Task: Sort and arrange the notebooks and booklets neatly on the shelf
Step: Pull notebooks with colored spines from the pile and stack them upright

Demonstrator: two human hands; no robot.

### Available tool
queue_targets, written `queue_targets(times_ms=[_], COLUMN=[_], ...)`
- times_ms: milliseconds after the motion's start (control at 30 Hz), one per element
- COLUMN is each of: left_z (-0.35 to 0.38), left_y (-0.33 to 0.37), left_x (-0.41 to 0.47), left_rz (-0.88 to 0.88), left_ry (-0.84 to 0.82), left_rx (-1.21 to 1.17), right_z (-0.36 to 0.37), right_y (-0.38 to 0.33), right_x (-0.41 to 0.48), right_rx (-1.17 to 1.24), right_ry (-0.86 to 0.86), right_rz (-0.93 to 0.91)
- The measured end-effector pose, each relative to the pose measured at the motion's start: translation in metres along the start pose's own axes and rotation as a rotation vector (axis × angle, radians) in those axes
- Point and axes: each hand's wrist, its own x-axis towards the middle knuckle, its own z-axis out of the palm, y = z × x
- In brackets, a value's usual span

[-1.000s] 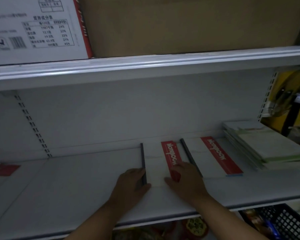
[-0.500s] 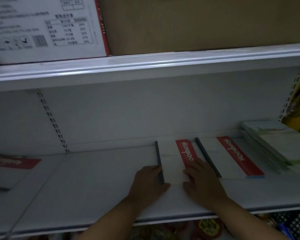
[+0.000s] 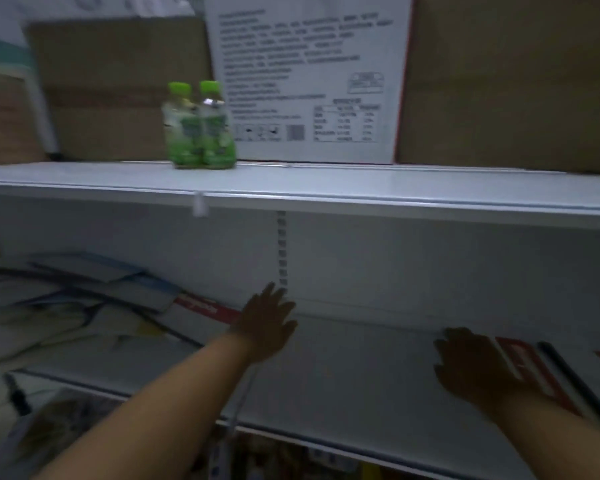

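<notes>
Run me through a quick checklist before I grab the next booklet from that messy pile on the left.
1. Left hand free: ok, fingers spread, holding nothing.
2. Pile of booklets within its reach: probably ok, the hand is beside the pile's near edge.
3. Pile neatly stacked: not ok, booklets lie askew and overlapping.
4. Bare shelf between the hands for placing: ok.
5. Right hand on the red-banded notebook: ok, resting flat.
6. Which cover lies on top: cannot tell, too blurred.
</notes>
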Motion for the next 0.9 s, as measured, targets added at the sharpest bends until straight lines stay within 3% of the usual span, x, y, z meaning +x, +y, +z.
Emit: queue_targets(times_ms=[167,400,567,900], left_z=[-0.037,-0.044,-0.031,-0.028], left_y=[-0.132,-0.244,-0.274,-0.311], left_x=[-0.064,-0.148,-0.185,-0.182], left_rz=[-0.223,-0.351,-0.413,-0.438], left_ry=[0.033,-0.027,-0.103,-0.06], left_rx=[0.114,0.09,0.027,0.012], right_z=[-0.043,-0.072,-0.082,-0.079], right_y=[-0.158,-0.324,-0.372,-0.42], right_x=[0.059,0.081,0.084,0.146], right_rx=[0.219,0.286,0.287,0.305], right_ry=[-0.052,-0.046,-0.111,-0.129], right_rz=[-0.246,-0.519,-0.571,-0.565])
